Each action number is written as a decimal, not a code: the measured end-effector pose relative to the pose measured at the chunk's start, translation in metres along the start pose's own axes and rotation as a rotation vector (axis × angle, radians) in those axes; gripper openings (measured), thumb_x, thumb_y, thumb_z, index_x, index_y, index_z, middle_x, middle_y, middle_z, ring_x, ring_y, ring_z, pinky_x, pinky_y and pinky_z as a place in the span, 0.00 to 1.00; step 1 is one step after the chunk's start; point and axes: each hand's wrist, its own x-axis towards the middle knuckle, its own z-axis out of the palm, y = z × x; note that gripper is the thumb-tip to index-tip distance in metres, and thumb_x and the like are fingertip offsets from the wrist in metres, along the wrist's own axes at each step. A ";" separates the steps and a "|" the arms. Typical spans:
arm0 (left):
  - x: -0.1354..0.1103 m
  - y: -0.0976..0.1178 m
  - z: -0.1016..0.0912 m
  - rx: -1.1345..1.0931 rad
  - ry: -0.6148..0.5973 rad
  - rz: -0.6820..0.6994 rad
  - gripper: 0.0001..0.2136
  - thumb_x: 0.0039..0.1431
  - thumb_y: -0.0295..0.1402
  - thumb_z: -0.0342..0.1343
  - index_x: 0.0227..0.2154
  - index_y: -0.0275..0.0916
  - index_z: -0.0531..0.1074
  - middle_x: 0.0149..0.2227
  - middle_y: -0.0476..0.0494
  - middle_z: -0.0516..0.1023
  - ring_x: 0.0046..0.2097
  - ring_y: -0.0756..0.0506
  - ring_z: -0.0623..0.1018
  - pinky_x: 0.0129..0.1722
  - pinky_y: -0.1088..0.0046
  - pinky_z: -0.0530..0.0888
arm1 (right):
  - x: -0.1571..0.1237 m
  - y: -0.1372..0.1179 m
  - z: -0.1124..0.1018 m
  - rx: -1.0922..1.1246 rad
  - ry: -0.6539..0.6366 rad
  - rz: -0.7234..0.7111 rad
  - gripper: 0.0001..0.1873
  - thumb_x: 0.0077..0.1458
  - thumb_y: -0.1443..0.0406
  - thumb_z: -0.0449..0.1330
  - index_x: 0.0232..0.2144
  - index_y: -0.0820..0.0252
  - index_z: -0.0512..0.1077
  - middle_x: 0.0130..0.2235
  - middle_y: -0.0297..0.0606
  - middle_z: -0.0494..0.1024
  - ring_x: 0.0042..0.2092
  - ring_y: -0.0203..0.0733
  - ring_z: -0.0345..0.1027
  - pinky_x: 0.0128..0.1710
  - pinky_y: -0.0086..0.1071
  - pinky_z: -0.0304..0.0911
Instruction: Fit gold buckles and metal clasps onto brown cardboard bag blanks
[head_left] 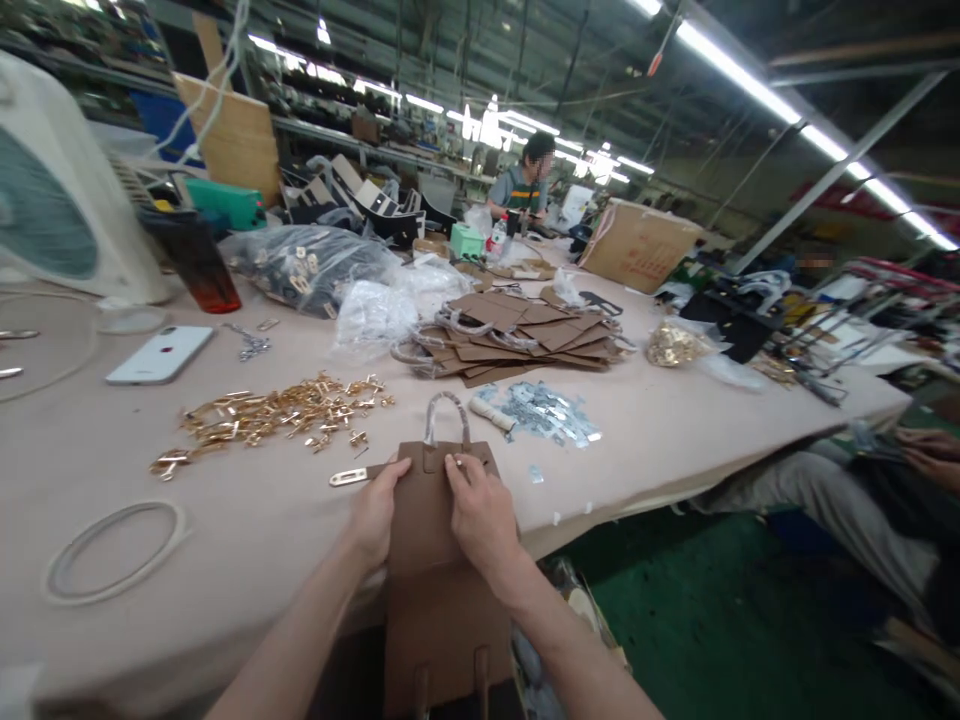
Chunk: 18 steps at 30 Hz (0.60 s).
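A brown bag panel (424, 515) lies over the table's front edge, its lower part hanging toward me. A plastic-wrapped handle (448, 400) arches from its top end. My left hand (379, 510) grips the panel's left edge, thumb on top. Beside that hand a strap with a gold slotted plate (349, 477) sticks out to the left. My right hand (480, 505) rests on the panel below the handle's right base, fingertips pinched together. Something tiny shows at those fingertips, too small to name. Two more strips (481, 665) show on the panel's lower part.
Gold metal fittings (262, 415) lie left of the panel, thin silver plates (551, 412) to its right. Brown panels (517, 335) are piled behind. A tape roll (116, 550), a phone (161, 354) and a fan (67, 190) stand left. A co-worker (523, 185) is across the table.
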 end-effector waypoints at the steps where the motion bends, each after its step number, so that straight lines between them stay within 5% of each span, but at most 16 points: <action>1: 0.001 -0.001 0.000 0.012 0.027 -0.006 0.17 0.62 0.29 0.55 0.53 0.37 0.75 0.37 0.41 0.87 0.34 0.40 0.86 0.40 0.60 0.84 | 0.000 -0.002 -0.001 -0.019 -0.003 0.017 0.32 0.62 0.74 0.52 0.67 0.58 0.65 0.59 0.51 0.74 0.49 0.53 0.75 0.45 0.45 0.74; 10: 0.007 -0.006 0.000 0.336 0.184 0.164 0.15 0.64 0.33 0.56 0.51 0.38 0.76 0.40 0.41 0.86 0.41 0.38 0.86 0.43 0.60 0.83 | -0.007 0.002 -0.011 0.269 0.167 0.115 0.25 0.65 0.71 0.54 0.61 0.51 0.71 0.57 0.41 0.77 0.54 0.46 0.75 0.53 0.39 0.73; 15: 0.007 0.016 -0.013 1.264 0.211 0.586 0.12 0.64 0.42 0.56 0.42 0.42 0.78 0.42 0.39 0.85 0.48 0.34 0.83 0.49 0.59 0.78 | -0.013 0.006 -0.014 0.704 0.332 0.197 0.21 0.65 0.66 0.58 0.60 0.52 0.72 0.52 0.41 0.81 0.43 0.41 0.77 0.48 0.35 0.73; 18: 0.006 0.021 -0.023 1.645 0.278 0.621 0.18 0.68 0.46 0.48 0.44 0.40 0.77 0.42 0.35 0.85 0.48 0.31 0.83 0.48 0.58 0.76 | -0.016 0.007 -0.012 0.940 0.374 0.301 0.19 0.67 0.60 0.58 0.57 0.55 0.74 0.44 0.41 0.82 0.31 0.37 0.72 0.35 0.32 0.72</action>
